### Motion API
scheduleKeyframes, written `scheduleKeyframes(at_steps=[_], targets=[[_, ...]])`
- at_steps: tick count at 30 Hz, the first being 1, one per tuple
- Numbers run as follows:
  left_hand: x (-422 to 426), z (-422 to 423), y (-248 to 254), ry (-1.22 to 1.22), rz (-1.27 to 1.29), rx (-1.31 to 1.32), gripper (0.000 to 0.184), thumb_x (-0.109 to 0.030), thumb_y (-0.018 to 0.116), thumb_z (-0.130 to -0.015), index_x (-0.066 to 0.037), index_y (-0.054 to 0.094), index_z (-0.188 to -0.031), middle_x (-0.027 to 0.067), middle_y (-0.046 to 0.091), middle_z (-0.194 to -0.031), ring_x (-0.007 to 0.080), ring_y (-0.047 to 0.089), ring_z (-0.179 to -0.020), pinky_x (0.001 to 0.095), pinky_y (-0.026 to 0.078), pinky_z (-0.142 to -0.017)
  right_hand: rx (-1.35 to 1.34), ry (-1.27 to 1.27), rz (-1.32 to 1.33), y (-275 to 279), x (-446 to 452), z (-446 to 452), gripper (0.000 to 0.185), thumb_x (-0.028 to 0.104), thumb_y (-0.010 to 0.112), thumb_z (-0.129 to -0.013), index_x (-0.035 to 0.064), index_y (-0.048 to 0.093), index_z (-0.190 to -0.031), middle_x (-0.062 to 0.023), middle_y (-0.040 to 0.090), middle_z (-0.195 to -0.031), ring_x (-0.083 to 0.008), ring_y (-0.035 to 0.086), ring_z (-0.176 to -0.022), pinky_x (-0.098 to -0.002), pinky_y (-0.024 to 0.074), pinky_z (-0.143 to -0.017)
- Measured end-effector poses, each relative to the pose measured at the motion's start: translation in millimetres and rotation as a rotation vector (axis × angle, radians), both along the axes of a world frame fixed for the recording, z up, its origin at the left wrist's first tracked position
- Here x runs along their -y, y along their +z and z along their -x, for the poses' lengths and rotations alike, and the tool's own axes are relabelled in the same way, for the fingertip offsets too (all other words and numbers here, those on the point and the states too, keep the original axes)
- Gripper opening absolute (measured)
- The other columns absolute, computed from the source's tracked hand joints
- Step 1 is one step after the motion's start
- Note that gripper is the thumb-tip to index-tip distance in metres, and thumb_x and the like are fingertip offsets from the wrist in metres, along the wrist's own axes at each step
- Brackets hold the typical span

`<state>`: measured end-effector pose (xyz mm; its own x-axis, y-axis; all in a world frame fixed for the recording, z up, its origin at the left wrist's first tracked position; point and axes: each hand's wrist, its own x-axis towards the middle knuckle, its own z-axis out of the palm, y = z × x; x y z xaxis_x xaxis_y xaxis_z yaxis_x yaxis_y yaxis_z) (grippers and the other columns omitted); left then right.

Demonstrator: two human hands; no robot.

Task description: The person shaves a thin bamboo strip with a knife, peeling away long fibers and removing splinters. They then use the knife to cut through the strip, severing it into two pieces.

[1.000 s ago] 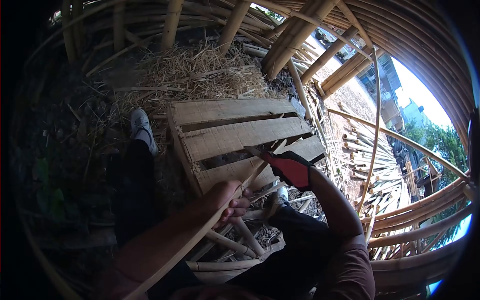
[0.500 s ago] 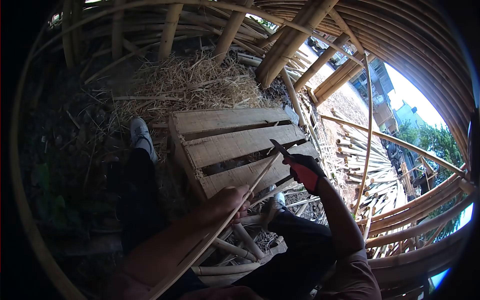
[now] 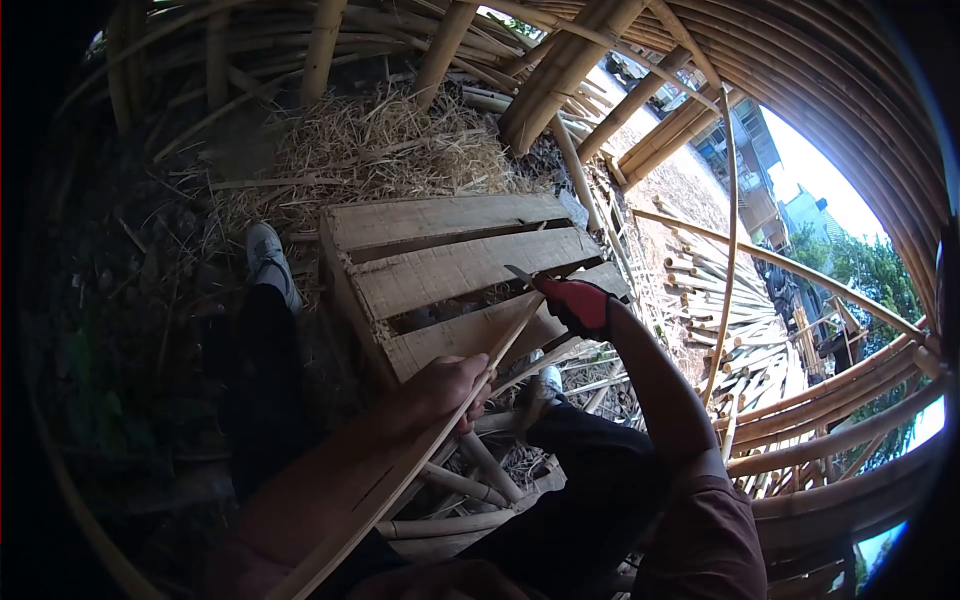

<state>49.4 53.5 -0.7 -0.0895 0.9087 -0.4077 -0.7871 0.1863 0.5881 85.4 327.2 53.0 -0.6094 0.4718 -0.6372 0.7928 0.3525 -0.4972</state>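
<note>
My bare left hand (image 3: 455,392) is wrapped round a long, pale bamboo strip (image 3: 420,455), which runs from the bottom of the view up toward the centre. A red and black glove covers my right hand (image 3: 577,307), closed on a knife (image 3: 519,273) whose dark blade points up and left. The strip's far end lies close against the gloved hand, at the base of the blade; whether they touch cannot be told. Beneath both, a slatted wooden crate (image 3: 450,268) rests on the ground.
Straw and shavings (image 3: 400,150) lie behind the crate. Thick bamboo posts (image 3: 565,80) rise at the top, and cut bamboo poles (image 3: 735,320) are piled at the right. A white shoe (image 3: 270,258) is left of the crate. Bent bamboo rails cross the lower right.
Over the last second, my right hand moved outward along the strip and then back toward its end, with the knife still held. My left hand keeps its hold on the strip.
</note>
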Motion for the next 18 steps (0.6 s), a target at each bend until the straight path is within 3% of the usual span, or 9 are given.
scheduleKeyframes(at_steps=[5, 9, 14, 18], targets=[[-1, 1, 5, 0.017, 0.023, -0.049, 0.031, -0.034, 0.029, -0.103, -0.009, 0.044, -0.092, -0.0023, 0.037, -0.052, 0.0073, 0.034, -0.035, 0.0210, 0.032, -0.031, 0.047, 0.034, 0.175, 10, 26, -8, 0.054, 0.066, 0.054, -0.087, 0.0193, 0.046, -0.062, 0.0094, 0.036, -0.047, -0.0043, 0.031, -0.035, -0.0223, 0.0233, -0.034], [2, 1, 0, 0.000, -0.042, 0.045, 0.030, -0.033, 0.030, -0.103, -0.009, 0.044, -0.092, -0.0022, 0.037, -0.052, 0.0079, 0.033, -0.034, 0.0213, 0.031, -0.031, -0.039, -0.043, 0.124, -4, 4, -9, 0.053, 0.064, 0.055, -0.087, 0.0184, 0.047, -0.063, 0.0088, 0.039, -0.050, -0.0045, 0.031, -0.036, -0.0222, 0.0234, -0.035], [3, 2, 7, 0.033, -0.002, 0.129, 0.027, -0.030, 0.030, -0.103, -0.010, 0.043, -0.091, -0.0030, 0.036, -0.052, 0.0064, 0.032, -0.032, 0.0213, 0.027, -0.029, -0.013, -0.002, 0.181, 6, 43, -17, 0.052, 0.064, 0.056, -0.087, 0.0159, 0.052, -0.067, 0.0074, 0.040, -0.051, -0.0051, 0.034, -0.039, -0.0235, 0.0259, -0.037], [5, 2, 9, 0.066, -0.013, 0.175, 0.025, -0.029, 0.031, -0.102, -0.010, 0.043, -0.091, -0.0040, 0.036, -0.052, 0.0050, 0.032, -0.032, 0.0200, 0.026, -0.028, -0.138, -0.052, 0.036, 1, 23, -21, 0.052, 0.063, 0.057, -0.086, 0.0134, 0.056, -0.072, 0.0056, 0.042, -0.056, -0.0068, 0.037, -0.045, -0.0248, 0.0287, -0.043]])
